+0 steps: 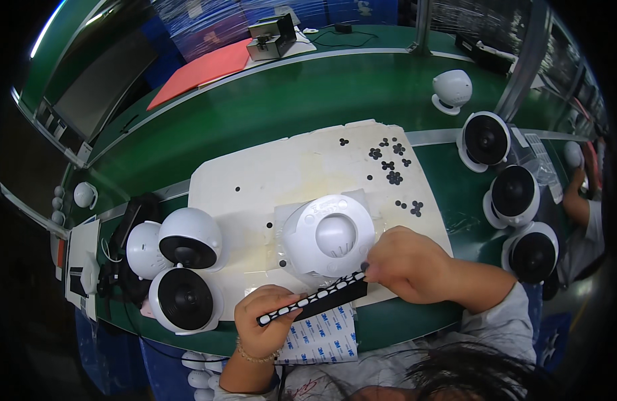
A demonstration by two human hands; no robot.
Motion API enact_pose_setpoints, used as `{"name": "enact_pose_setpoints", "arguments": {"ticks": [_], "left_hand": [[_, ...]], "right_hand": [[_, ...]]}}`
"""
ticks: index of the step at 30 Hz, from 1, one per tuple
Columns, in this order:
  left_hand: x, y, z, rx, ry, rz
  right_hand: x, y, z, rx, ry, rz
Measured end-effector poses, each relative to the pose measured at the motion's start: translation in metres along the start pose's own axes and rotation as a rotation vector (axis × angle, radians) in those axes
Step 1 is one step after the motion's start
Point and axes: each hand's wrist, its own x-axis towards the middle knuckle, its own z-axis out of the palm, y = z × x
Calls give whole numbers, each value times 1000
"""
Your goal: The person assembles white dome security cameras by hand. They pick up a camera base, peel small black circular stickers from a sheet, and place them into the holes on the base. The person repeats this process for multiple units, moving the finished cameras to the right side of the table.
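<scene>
My left hand (261,321) is closed on a black strip of die-cut pads (316,298), whose upper face shows a row of white patches. Over the strip's right end, my right hand (408,264) pinches a small dark round pad (365,266). Just beyond the strip, a white rounded camera (301,234) rests with its ring-shaped base facing up, on a clear plastic sheet. Printed white backing paper (325,337) hangs below the strip at the table's front edge. Loose black round pads (394,178) lie in clusters on the cream board (241,160), mostly at its far right.
Several white cameras with black faces stand at left (186,299) and right (513,194). Another white camera (452,90) sits on the green ledge at the back. A metal box (271,39) and a red sheet (204,72) lie beyond. A co-worker's arm (577,197) shows at far right.
</scene>
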Motion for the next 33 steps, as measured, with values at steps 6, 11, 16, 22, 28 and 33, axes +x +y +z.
{"name": "enact_pose_setpoints", "arguments": {"ticks": [6, 11, 16, 22, 28, 33], "left_hand": [[-7, 5, 0, -74, 115, -295], [-7, 7, -1, -209, 149, -427], [4, 17, 15, -294, 125, -421], [-5, 11, 1, -192, 68, -487], [-1, 7, -2, -74, 49, -259], [2, 6, -2, -31, -36, -133]], "right_hand": [[-2, 1, -1, -230, 45, -361], [-1, -3, -3, 189, 155, -26], [-5, -6, 18, 153, 141, 67], [-11, -6, 19, 267, 117, 178], [-3, -3, 12, 230, 181, 123], [1, -5, 6, 165, 67, 67]]}}
